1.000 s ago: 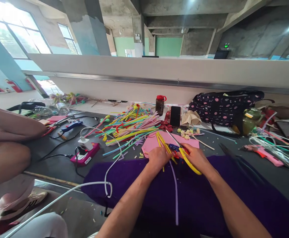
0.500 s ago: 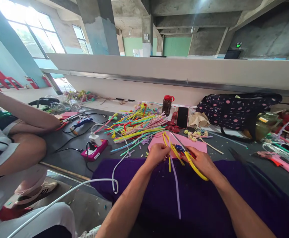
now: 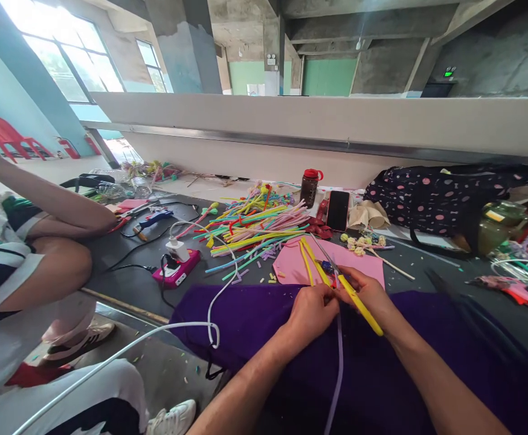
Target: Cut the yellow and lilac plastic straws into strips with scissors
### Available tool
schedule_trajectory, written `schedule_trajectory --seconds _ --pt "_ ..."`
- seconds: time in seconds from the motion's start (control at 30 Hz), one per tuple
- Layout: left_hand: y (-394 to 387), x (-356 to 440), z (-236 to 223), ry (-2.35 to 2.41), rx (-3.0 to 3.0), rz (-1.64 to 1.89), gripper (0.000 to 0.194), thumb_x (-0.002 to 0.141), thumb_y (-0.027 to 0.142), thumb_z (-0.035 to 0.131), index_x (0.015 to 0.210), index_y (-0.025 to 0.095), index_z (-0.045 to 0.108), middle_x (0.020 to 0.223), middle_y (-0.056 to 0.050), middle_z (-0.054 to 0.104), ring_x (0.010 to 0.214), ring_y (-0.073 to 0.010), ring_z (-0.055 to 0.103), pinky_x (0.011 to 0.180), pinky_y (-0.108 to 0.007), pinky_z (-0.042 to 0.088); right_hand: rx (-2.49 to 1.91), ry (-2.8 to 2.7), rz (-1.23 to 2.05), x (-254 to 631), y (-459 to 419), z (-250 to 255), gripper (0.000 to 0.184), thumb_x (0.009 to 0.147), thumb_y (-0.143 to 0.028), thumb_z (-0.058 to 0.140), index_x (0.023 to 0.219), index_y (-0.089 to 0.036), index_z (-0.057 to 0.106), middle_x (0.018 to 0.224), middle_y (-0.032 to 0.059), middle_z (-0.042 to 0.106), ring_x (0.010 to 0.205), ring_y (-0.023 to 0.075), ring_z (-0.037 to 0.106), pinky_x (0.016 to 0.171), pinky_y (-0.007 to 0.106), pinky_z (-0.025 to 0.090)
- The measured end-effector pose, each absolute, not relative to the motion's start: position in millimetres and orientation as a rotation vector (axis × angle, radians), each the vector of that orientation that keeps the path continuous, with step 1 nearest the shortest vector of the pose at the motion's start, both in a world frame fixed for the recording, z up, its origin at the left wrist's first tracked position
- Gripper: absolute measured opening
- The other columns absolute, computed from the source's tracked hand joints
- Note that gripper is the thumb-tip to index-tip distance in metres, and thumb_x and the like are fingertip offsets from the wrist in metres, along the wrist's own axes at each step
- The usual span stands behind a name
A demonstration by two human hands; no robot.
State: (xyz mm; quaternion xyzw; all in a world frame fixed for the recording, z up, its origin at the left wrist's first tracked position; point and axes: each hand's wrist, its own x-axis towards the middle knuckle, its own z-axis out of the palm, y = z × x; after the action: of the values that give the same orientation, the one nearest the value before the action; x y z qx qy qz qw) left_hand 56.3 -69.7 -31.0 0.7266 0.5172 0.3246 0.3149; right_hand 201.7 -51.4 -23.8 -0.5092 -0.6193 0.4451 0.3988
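My left hand (image 3: 310, 311) is closed in a pinch on yellow pipe cleaners (image 3: 308, 261) that stick up over a pink sheet (image 3: 291, 264). A pale purple pipe cleaner (image 3: 338, 362) hangs down from between my hands across the purple cloth (image 3: 255, 320). My right hand (image 3: 367, 294) grips yellow-handled scissors (image 3: 353, 299), whose blades point up-left toward the pipe cleaners. Both hands touch each other at the near edge of the pink sheet.
A heap of coloured pipe cleaners (image 3: 250, 226) lies behind. A dark bottle (image 3: 310, 186), phone (image 3: 338, 210), spotted bag (image 3: 436, 199), pink power strip (image 3: 176, 270) with white cable, and glue guns (image 3: 518, 290) stand around. Another person (image 3: 28, 266) sits at left.
My left hand has moved right and nearer, closing against my right hand. The purple pipe cleaner now hangs lower. The camera has swung slightly left.
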Motion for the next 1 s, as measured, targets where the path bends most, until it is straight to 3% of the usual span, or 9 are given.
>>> schedule_trajectory --seconds 0.1,0.23,0.33,0.4,0.5,0.67,0.87,1.0 --pt "-72 60 -30 1.346 1.997 0.846 0.018 0.073 0.022 0.046 0.071 0.016 0.063 0.062 -0.002 0.061 0.055 -0.0115 0.053 0.050 -0.021 0.031 -1.306 -1.559 1.128 202 -54 -18 0.055 0.066 -0.034 0.062 0.116 -0.016 0.051 0.079 0.0045 0.065 0.052 0.0123 0.057 0.039 0.019 0.040" --pt "-70 52 -19 1.276 1.967 0.762 0.020 0.074 0.026 0.046 0.070 0.015 0.062 0.059 -0.001 0.060 0.051 -0.0103 0.052 0.047 -0.020 0.031 -1.340 -1.558 1.174 204 -56 -15 0.054 0.068 -0.034 0.060 0.117 -0.018 0.047 0.067 -0.0019 0.058 0.038 0.0063 0.042 0.032 0.018 0.032" --pt "-60 22 -9 1.148 1.842 0.649 0.032 0.078 0.039 0.042 0.071 0.015 0.062 0.060 -0.001 0.060 0.045 -0.0093 0.051 0.044 -0.019 0.032 -1.354 -1.535 1.197 206 -56 -16 0.055 0.068 -0.036 0.060 0.118 -0.018 0.045 0.063 -0.0041 0.053 0.037 0.0061 0.040 0.032 0.018 0.033" --pt "-51 -2 -7 1.301 1.782 0.697 0.037 0.080 0.043 0.038 0.073 0.015 0.062 0.066 -0.002 0.063 0.046 -0.0092 0.052 0.045 -0.020 0.034 -1.369 -1.531 1.191 205 -55 -18 0.056 0.066 -0.036 0.061 0.118 -0.018 0.046 0.061 -0.0046 0.051 0.037 0.0068 0.042 0.031 0.018 0.034" --pt "-38 -29 -13 1.603 1.834 0.611 0.033 0.077 0.039 0.042 0.068 0.016 0.063 0.059 -0.002 0.062 0.051 -0.0116 0.055 0.051 -0.021 0.035 -1.391 -1.540 1.155 204 -55 -20 0.056 0.064 -0.036 0.062 0.116 -0.019 0.048 0.060 -0.0052 0.051 0.037 0.0069 0.043 0.031 0.017 0.035" --pt "-23 -35 -26 1.889 1.953 0.561 0.024 0.075 0.034 0.047 0.074 0.019 0.066 0.070 -0.004 0.066 0.065 -0.0154 0.059 0.056 -0.023 0.035 -1.367 -1.589 1.121 205 -55 -21 0.053 0.067 -0.033 0.060 0.116 -0.019 0.048 0.065 -0.0035 0.053 0.038 0.0056 0.043 0.032 0.016 0.036" --pt "-18 -42 -29 1.952 1.969 0.907 0.026 0.078 0.026 0.043 0.095 0.020 0.063 0.092 -0.004 0.066 0.083 -0.0161 0.059 0.071 -0.024 0.039 -1.349 -1.633 1.080 206 -52 -24 0.050 0.067 -0.027 0.058 0.115 -0.016 0.048 0.061 -0.0032 0.052 0.038 0.0059 0.042 0.032 0.016 0.035" --pt "-23 -38 -29 1.805 2.039 0.902 0.026 0.080 0.025 0.042 0.094 0.020 0.063 0.092 -0.003 0.067 0.080 -0.0145 0.060 0.071 -0.022 0.040 -1.356 -1.609 1.089 205 -51 -26 0.053 0.065 -0.025 0.059 0.116 -0.015 0.048 0.065 -0.0013 0.056 0.037 0.0052 0.040 0.031 0.016 0.034"
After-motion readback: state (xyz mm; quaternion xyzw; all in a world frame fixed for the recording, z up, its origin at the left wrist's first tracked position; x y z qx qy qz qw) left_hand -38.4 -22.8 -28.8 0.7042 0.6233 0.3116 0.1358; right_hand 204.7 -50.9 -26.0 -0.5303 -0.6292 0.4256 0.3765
